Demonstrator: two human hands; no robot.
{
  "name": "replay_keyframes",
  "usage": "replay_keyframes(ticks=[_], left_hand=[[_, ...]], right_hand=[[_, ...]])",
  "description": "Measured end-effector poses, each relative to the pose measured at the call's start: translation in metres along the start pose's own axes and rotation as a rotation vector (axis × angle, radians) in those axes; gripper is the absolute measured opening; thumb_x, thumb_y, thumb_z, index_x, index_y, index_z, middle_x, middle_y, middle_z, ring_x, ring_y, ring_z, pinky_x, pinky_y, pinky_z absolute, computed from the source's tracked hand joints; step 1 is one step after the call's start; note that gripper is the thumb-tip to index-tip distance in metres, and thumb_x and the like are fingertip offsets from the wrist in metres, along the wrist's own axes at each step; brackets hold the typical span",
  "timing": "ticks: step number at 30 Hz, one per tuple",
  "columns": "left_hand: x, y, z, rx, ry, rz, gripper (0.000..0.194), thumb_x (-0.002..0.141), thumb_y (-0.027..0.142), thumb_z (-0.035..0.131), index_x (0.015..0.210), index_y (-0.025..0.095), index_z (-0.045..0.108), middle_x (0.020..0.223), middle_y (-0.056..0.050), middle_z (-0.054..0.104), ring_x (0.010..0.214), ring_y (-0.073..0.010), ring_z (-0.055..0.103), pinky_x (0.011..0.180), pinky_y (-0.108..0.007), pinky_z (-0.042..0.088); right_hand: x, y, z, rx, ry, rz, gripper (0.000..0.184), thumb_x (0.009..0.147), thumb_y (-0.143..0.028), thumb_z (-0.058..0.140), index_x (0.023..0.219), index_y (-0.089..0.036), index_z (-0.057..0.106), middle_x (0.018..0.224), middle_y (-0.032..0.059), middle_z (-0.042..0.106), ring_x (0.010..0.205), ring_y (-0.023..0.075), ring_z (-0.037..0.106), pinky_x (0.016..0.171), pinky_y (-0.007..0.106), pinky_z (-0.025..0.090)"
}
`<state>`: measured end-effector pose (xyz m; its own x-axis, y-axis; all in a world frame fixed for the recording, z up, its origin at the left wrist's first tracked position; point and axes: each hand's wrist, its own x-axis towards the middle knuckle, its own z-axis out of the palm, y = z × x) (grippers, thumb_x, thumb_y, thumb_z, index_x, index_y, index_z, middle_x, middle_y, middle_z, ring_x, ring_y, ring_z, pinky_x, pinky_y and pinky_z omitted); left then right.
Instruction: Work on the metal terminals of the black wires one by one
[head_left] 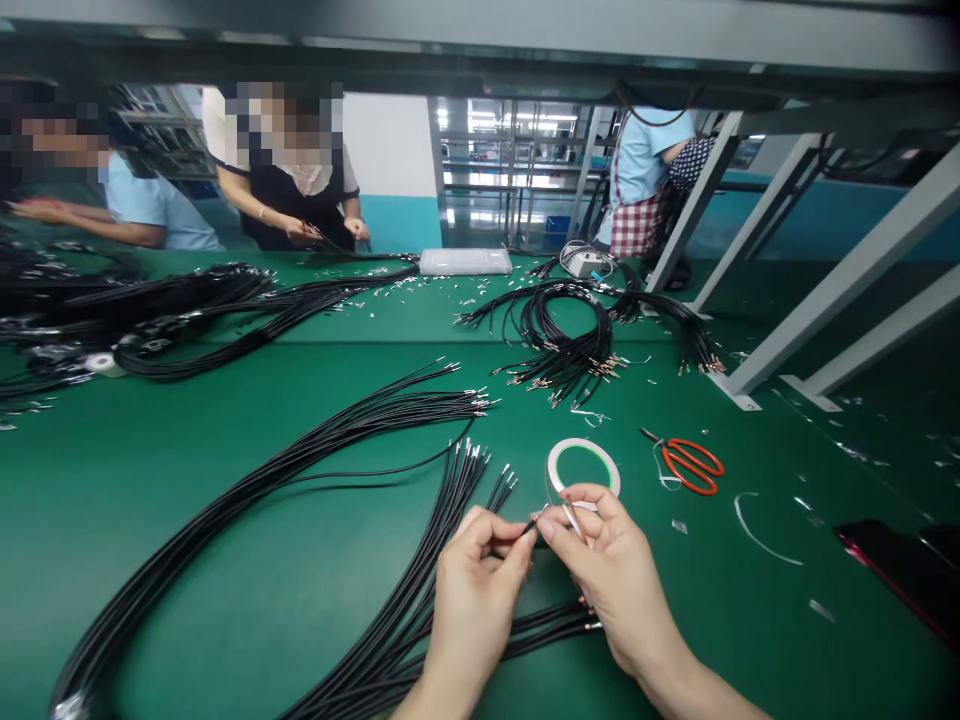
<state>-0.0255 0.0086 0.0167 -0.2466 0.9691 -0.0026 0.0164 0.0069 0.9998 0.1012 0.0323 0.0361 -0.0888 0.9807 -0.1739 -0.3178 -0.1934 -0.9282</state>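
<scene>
**Close pinch work at the near edge**

From the head view we look down on a green-topped workbench [225, 620], with both forearms angling in from the bottom of the frame and the wrists held low. Our left hand [474, 590] is curled, its thumb and forefinger closed on the end of a single black wire [529, 524]. Our right hand [611, 570] comes in from the right, its fingertips [559, 528] pinched on a thin pale strip [574, 522], too small for us to tell its material. The hands nearly touch, with the wire end and the strip close together between them.

Beneath the hands runs a bundle of black metal-tipped wires [442, 530]. Just beyond the right hand lies a roll of white tape [583, 450], and farther right are orange-handled scissors [691, 465]. A long fan of black wires [300, 470] spreads to the left, and a coiled wire bundle [562, 340] lies farther off. A clear plastic box [465, 262] sits near the far edge. Across the bench, a co-worker [292, 215] handles wires, another [127, 205] reaches in at far left, and a third [637, 200] stands at far right in a checked apron.
</scene>
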Motion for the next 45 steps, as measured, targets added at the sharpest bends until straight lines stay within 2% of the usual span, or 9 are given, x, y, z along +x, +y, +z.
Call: replay_keyframes(ticks=[3, 7, 15, 22, 26, 33, 38, 42, 45], left_hand=[[-0.001, -0.004, 0.000, 0.100, 0.005, 0.065, 0.015, 0.081, 0.028, 0.068, 0.072, 0.017, 0.065, 0.073, 0.001, 0.052, 0.059, -0.0123, 0.057, 0.052, -0.021, 0.048], [-0.002, -0.005, 0.000, 0.190, 0.022, 0.112, 0.014, 0.083, 0.027, 0.066, 0.072, 0.018, 0.065, 0.073, -0.001, 0.054, 0.065, -0.0151, 0.060, 0.055, -0.022, 0.048], [-0.001, -0.008, 0.003, 0.115, 0.035, -0.040, 0.018, 0.080, 0.032, 0.068, 0.071, 0.016, 0.065, 0.070, 0.002, 0.052, 0.054, -0.0121, 0.058, 0.046, -0.021, 0.049], [0.001, -0.004, 0.007, -0.025, 0.062, -0.138, 0.022, 0.071, 0.034, 0.075, 0.068, 0.014, 0.065, 0.068, 0.002, 0.053, 0.051, -0.0121, 0.060, 0.041, -0.020, 0.048], [0.001, -0.005, 0.007, 0.000, 0.063, -0.100, 0.021, 0.074, 0.033, 0.073, 0.068, 0.015, 0.064, 0.067, 0.003, 0.051, 0.050, -0.0113, 0.058, 0.041, -0.019, 0.047], [-0.001, -0.008, 0.004, 0.128, 0.053, -0.016, 0.018, 0.078, 0.032, 0.071, 0.071, 0.016, 0.068, 0.071, 0.000, 0.054, 0.056, -0.0128, 0.060, 0.046, -0.020, 0.050], [0.000, -0.003, 0.005, -0.016, 0.058, -0.105, 0.022, 0.072, 0.035, 0.075, 0.070, 0.015, 0.068, 0.068, 0.001, 0.054, 0.050, -0.0119, 0.061, 0.041, -0.019, 0.048], [0.003, 0.005, 0.003, -0.139, 0.023, -0.254, 0.028, 0.063, 0.036, 0.082, 0.067, 0.012, 0.068, 0.054, 0.001, 0.060, 0.042, -0.0103, 0.058, 0.039, -0.018, 0.046], [0.005, 0.010, 0.000, -0.173, -0.028, -0.318, 0.031, 0.060, 0.038, 0.083, 0.065, 0.012, 0.067, 0.043, 0.000, 0.062, 0.036, -0.0088, 0.053, 0.038, -0.017, 0.044]], right_hand=[[0.000, -0.001, 0.000, -0.047, 0.013, -0.006, 0.041, 0.072, -0.033, 0.080, 0.096, -0.022, 0.049, 0.074, 0.0009, 0.072, 0.049, 0.0086, 0.052, 0.040, 0.019, 0.030], [0.001, -0.002, 0.000, -0.066, 0.014, -0.025, 0.041, 0.072, -0.035, 0.080, 0.095, -0.021, 0.050, 0.070, -0.0006, 0.070, 0.060, 0.0115, 0.057, 0.054, 0.022, 0.040], [0.000, 0.007, -0.001, -0.161, 0.026, -0.100, 0.035, 0.075, -0.033, 0.077, 0.094, -0.021, 0.050, 0.067, -0.0018, 0.067, 0.051, 0.0099, 0.051, 0.050, 0.021, 0.037], [-0.004, 0.012, -0.004, -0.246, 0.028, -0.161, 0.028, 0.082, -0.033, 0.070, 0.099, -0.023, 0.051, 0.078, -0.0002, 0.066, 0.066, 0.0152, 0.061, 0.060, 0.025, 0.047], [-0.002, 0.010, -0.005, -0.232, 0.001, -0.140, 0.026, 0.086, -0.039, 0.066, 0.102, -0.024, 0.051, 0.082, 0.0010, 0.066, 0.076, 0.0176, 0.061, 0.069, 0.028, 0.047], [0.000, 0.010, -0.003, -0.179, 0.011, -0.096, 0.034, 0.078, -0.036, 0.075, 0.099, -0.023, 0.050, 0.080, -0.0001, 0.066, 0.073, 0.0167, 0.060, 0.065, 0.026, 0.045], [0.003, 0.003, -0.009, -0.177, 0.063, -0.130, 0.028, 0.084, -0.038, 0.068, 0.101, -0.023, 0.052, 0.084, 0.0016, 0.067, 0.077, 0.0178, 0.061, 0.068, 0.028, 0.044], [0.004, -0.003, -0.008, -0.101, -0.030, -0.100, 0.035, 0.078, -0.034, 0.074, 0.103, -0.023, 0.051, 0.094, 0.0051, 0.071, 0.085, 0.0215, 0.065, 0.073, 0.032, 0.048], [0.004, -0.003, -0.004, -0.040, -0.075, -0.062, 0.038, 0.074, -0.033, 0.078, 0.101, -0.024, 0.052, 0.090, 0.0036, 0.073, 0.084, 0.0207, 0.067, 0.074, 0.031, 0.049]])
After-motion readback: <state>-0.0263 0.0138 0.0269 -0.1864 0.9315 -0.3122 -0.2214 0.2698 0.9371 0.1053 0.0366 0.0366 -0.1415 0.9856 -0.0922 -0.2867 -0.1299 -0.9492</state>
